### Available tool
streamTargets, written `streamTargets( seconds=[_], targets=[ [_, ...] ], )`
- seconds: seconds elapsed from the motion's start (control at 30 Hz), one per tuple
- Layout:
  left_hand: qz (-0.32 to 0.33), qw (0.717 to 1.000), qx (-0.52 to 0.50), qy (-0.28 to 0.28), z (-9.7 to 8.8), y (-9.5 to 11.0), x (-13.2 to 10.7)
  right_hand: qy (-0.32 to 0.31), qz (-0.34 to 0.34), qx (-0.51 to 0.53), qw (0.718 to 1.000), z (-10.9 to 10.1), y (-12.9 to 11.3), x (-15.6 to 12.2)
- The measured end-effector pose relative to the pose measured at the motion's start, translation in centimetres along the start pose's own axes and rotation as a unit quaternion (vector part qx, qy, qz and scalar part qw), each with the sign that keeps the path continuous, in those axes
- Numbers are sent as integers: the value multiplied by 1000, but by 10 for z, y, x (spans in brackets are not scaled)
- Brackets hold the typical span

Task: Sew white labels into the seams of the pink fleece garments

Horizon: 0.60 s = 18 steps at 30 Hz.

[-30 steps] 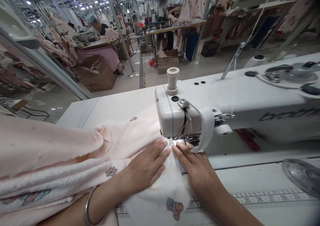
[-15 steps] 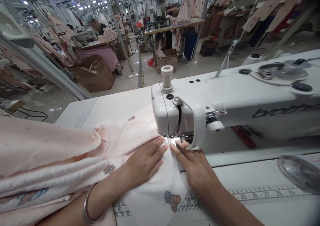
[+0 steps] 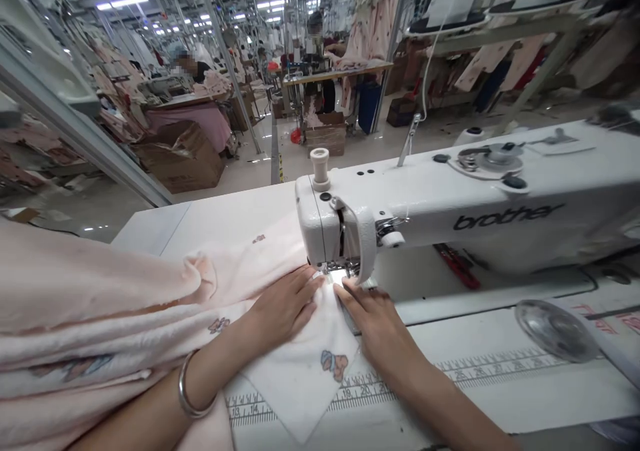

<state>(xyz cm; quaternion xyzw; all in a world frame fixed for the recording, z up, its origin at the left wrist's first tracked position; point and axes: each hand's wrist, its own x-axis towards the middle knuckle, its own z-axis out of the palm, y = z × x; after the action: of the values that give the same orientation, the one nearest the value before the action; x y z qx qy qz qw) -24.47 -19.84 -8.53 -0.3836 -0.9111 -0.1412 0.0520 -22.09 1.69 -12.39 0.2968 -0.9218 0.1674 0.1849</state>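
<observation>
Pale pink fleece fabric (image 3: 250, 258) with small bear prints lies across the bed of a white sewing machine (image 3: 340, 204). One pointed corner hangs toward me over a printed ruler strip (image 3: 367, 391). My left hand (image 3: 280, 304), a silver bangle at its wrist, rests flat on the fabric left of the needle area, fingers stretched out. On the other side, my right hand (image 3: 375, 318) has its fingers extended, their tips at the fabric's edge beside the presser foot. A bright lamp lights that spot. The needle itself is too small to make out.
Red-handled scissors or snips (image 3: 457, 268) lie under the machine arm. A clear round dish-like object (image 3: 555, 331) sits at the right. Thread cones (image 3: 453, 1) stand on a rack behind. Across the aisle are cardboard boxes (image 3: 180, 154), work tables and a person (image 3: 193, 68).
The camera view has shifted, so more of the machine arm shows on the right. The fabric's front corner has drawn up toward the machine. Both hands keep nearly the same place by the presser foot.
</observation>
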Motion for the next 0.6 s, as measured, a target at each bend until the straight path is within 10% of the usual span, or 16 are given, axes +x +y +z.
streamTargets(
  seconds=[0.37, 0.5, 0.6],
  targets=[
    [7, 998, 33, 47, 6, 1, -6, 63, -3, -35, 997, 2, -39, 0],
    [-36, 996, 43, 66, -11, 3, -26, 74, 12, -37, 997, 14, -73, -1],
    [-72, 994, 59, 58, -34, 13, -63, 62, -12, -11, 998, -5, -52, -26]
  ],
)
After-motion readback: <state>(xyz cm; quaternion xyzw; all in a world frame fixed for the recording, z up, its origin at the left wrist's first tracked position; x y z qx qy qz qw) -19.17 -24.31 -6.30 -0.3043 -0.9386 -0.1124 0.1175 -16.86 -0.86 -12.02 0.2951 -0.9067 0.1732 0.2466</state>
